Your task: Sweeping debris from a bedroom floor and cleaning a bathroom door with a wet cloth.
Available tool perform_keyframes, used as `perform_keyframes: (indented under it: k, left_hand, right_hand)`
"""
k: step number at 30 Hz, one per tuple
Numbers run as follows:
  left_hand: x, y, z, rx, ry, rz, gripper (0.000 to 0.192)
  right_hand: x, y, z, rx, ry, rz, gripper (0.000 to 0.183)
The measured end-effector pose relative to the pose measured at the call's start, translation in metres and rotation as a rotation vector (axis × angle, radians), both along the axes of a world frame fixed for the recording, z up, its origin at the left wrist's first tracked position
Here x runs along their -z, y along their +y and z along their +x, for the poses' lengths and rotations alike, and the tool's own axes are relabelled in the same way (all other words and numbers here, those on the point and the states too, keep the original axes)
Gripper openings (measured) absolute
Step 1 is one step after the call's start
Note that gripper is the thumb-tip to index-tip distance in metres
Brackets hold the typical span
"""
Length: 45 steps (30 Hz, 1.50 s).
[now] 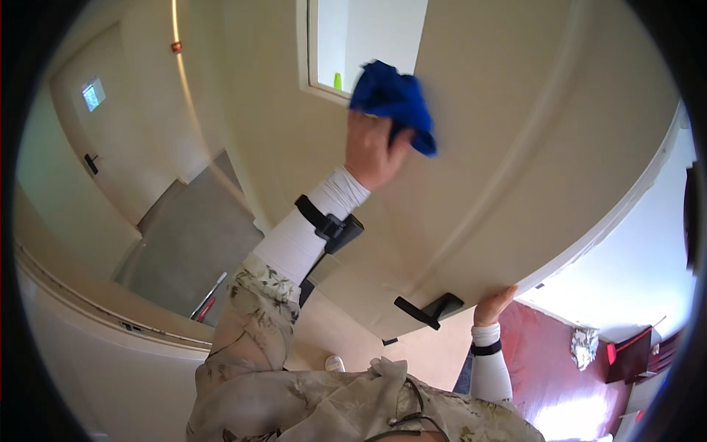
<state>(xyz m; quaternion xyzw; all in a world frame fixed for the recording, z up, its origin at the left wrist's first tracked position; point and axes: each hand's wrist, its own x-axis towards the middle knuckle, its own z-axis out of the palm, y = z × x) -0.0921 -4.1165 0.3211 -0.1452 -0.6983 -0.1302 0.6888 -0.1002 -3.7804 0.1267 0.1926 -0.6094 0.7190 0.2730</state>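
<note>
A crumpled blue cloth (393,102) is in my left hand (374,146), against the upper part of a cream door (469,138), beside the lower corner of its window pane (381,38). The cloth and that hand are slightly blurred. At the door's free edge, near the black lever handle (428,310), is my right hand (494,306), holding the edge; part of its fingers is hidden. Both forearms wear white sleeves and black straps.
Another door (94,132) with a small window stands at far left, beyond a grey floor (193,232). Two thin sticks, one white (210,293) and one red (206,310), lie near the door frame (132,326). Right of the door are a dark red floor (552,353) and a crumpled whitish item (584,348).
</note>
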Motion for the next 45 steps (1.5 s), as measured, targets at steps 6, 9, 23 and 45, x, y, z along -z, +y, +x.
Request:
perform_keyframes:
  k: [6,9,23,45]
  left_hand:
    - [-0.082,-0.095,-0.031,-0.192,-0.258,0.337,0.039]
    - [-0.078,-0.089,-0.039,-0.175,-0.109,0.307,0.045]
    - [-0.153,-0.082,-0.027,-0.127,-0.236,0.334,0.05]
    - [-0.133,-0.138,-0.004,-0.614,0.044,-0.377,0.024]
  right_hand:
    - [-0.017,-0.003,0.007,-0.076,-0.008,0.103,0.066]
    - [-0.029,-0.01,0.018,-0.108,-0.006,0.107,0.071]
    - [-0.01,-0.003,0.023,-0.074,0.051,0.009,0.052]
    - [0.014,0.0,0.01,0.242,0.138,0.208,0.04]
